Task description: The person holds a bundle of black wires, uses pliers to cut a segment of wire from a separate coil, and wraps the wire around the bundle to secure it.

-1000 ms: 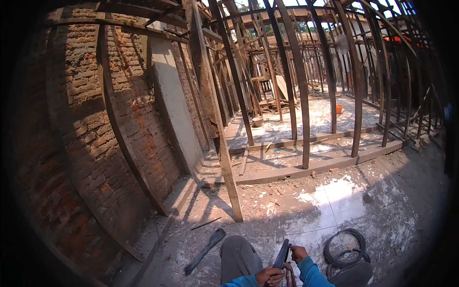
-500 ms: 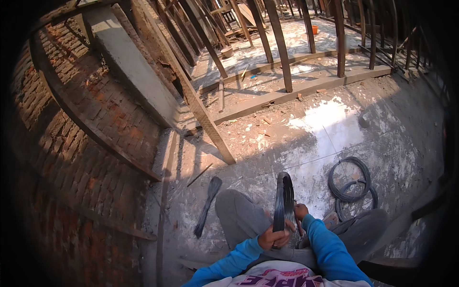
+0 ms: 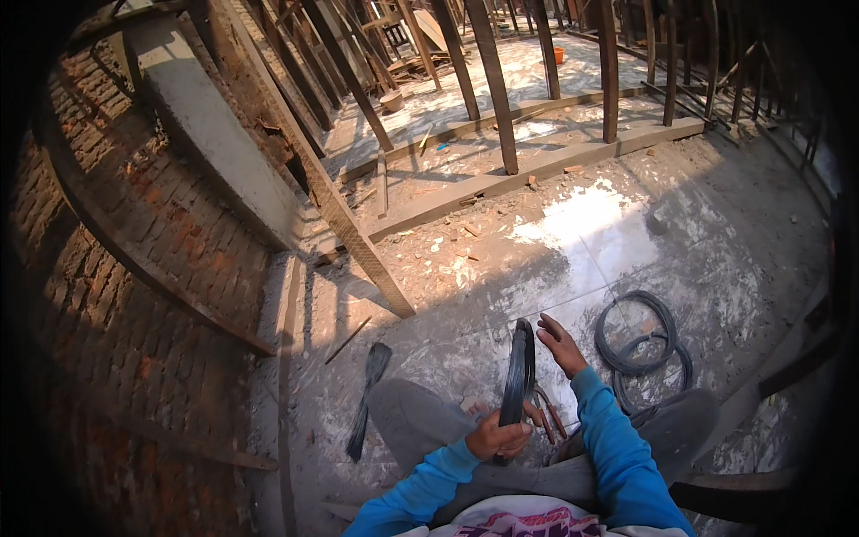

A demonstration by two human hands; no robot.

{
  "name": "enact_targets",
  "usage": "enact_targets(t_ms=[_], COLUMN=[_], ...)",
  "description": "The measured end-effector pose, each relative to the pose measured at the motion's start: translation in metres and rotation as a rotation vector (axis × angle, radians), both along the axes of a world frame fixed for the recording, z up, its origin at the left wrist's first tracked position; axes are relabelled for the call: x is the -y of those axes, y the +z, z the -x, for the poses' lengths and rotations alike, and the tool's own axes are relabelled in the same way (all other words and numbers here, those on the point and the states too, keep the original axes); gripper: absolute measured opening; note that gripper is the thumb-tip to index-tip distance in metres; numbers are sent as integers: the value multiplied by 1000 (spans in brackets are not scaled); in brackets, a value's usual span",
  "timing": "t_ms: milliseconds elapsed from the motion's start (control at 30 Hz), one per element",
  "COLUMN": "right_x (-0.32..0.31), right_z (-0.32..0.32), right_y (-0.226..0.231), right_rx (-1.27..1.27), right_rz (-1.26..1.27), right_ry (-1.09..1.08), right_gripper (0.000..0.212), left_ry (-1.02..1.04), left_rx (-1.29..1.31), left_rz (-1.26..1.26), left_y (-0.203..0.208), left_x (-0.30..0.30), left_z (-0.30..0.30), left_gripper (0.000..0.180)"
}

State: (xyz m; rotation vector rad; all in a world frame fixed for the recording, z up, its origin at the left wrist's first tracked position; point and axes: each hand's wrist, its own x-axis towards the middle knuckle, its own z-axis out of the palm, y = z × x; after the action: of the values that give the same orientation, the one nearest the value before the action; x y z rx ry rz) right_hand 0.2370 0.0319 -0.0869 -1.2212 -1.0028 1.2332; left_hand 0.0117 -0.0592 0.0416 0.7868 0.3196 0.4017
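My left hand (image 3: 494,436) is closed around the lower part of a dark wire bundle (image 3: 515,380), folded over into a loop at its top and held upright between my knees. Beside the loop's top is my right hand (image 3: 562,347), its fingers stretched and apart, holding nothing. Pliers with red handles (image 3: 552,416) show below it, near my left fingers; what supports them is hard to make out. A second, straight bundle of wire (image 3: 367,403) lies on the floor by my left knee. Coiled rings of grey wire (image 3: 676,336) lie beyond my right knee.
A brick wall (image 3: 134,295) rises at the left, with a slanting timber (image 3: 358,242) near it. Several upright wooden posts (image 3: 497,98) stand ahead along a low concrete kerb (image 3: 546,172). A thin stick (image 3: 347,340) lies on the dusty floor; an orange bucket (image 3: 558,55) stands far off.
My right hand has moved away from the red-handled pliers, up beside the loop's top, and opened. My left hand keeps hold of the wire bundle. The view has shifted slightly right.
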Motion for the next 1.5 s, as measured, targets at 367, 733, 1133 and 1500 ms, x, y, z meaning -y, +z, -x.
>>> enact_targets(t_ms=[367, 733, 1133, 1500], right_x=[12, 57, 49, 48], right_z=[3, 13, 47, 56], right_y=[92, 168, 138, 127], right_rx=[127, -240, -317, -273], right_rz=[-96, 92, 82, 58], right_ry=[-300, 296, 168, 102], right_gripper=[50, 34, 32, 32], left_ry=[-73, -21, 46, 174], left_rx=[-164, -309, -240, -167], left_rz=[-238, -360, -118, -129], left_y=[35, -6, -33, -27], left_x=[-15, -13, -15, -29], left_z=[-9, -30, -17, -18], left_gripper=[24, 24, 27, 29])
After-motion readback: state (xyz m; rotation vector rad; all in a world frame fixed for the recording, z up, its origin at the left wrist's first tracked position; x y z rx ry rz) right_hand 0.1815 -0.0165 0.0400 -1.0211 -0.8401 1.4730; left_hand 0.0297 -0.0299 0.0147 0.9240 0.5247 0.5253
